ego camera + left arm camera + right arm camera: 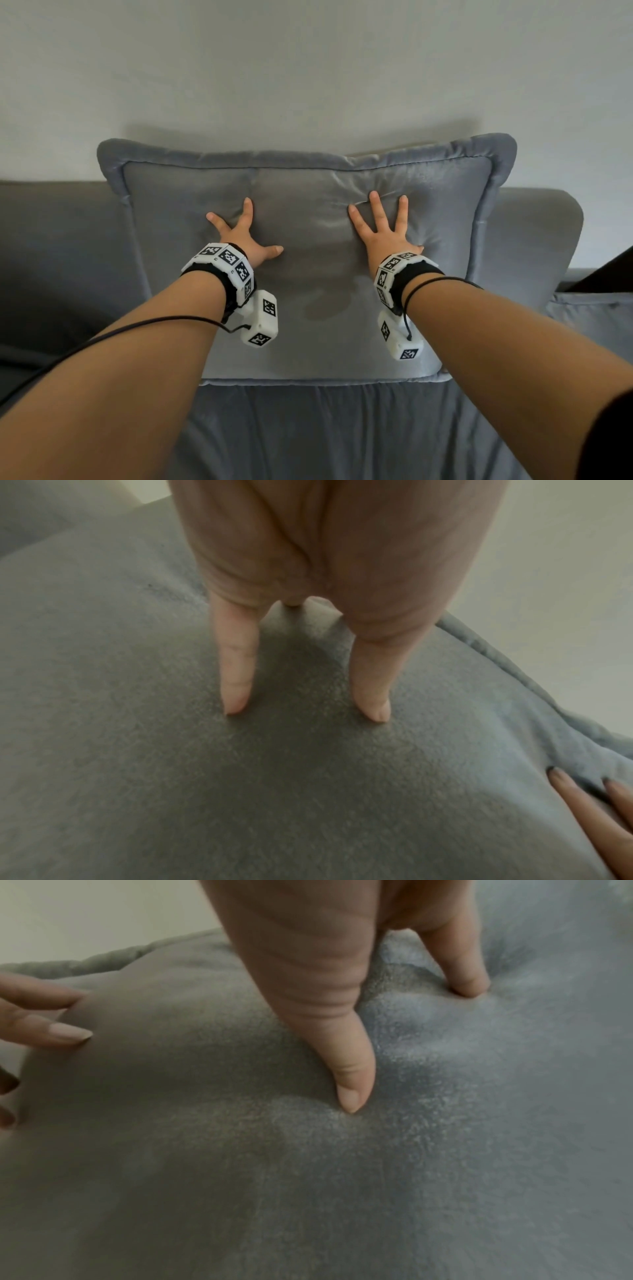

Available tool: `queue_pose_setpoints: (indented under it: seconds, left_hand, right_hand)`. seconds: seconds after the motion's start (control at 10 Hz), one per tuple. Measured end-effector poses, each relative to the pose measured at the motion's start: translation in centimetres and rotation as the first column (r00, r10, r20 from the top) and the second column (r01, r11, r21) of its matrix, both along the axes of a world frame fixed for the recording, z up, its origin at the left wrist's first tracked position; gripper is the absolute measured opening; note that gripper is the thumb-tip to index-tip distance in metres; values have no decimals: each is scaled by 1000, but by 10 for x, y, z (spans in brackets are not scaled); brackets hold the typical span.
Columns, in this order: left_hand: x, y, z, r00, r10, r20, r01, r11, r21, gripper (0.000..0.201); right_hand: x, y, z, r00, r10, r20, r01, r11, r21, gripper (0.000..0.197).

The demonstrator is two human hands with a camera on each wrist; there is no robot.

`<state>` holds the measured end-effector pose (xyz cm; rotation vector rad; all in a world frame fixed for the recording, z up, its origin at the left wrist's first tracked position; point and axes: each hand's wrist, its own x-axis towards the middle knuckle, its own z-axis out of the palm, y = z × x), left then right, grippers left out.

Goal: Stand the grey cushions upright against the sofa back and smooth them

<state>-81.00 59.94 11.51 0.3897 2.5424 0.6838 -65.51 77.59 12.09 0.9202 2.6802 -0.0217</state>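
Observation:
A large grey velvet cushion (308, 192) with a flat border stands upright against the sofa back (61, 233). My left hand (245, 234) lies flat on its left half with fingers spread and straight. My right hand (383, 226) presses flat on its right half, fingers spread, denting the fabric. In the left wrist view two straight fingers (236, 674) push into the cushion (137, 750). In the right wrist view a fingertip (352, 1096) sinks into the cushion (445, 1150). A second grey cushion (589, 318) shows partly at the right edge.
The grey sofa seat (342, 431) runs below the cushion. A pale wall (308, 68) rises behind the sofa back. The back's right end (541, 233) stands beside the cushion, with a dark object (606, 274) past it at the right edge.

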Motion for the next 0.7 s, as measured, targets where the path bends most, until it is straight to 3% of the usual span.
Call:
queue_pose_setpoints:
  seconds: [0.3, 0.5, 0.7]
  left_hand:
    - [9, -25, 17, 996, -88, -28, 86, 994, -60, 101]
    - [38, -42, 23, 998, -31, -48, 34, 998, 50, 89]
    - [87, -30, 56, 997, -34, -66, 43, 990, 137, 89]
  right_hand:
    - [19, -2, 11, 999, 47, -3, -47, 998, -41, 116]
    - [40, -15, 23, 995, 12, -100, -19, 997, -76, 104]
    - [84, -21, 51, 983, -41, -181, 29, 997, -66, 101]
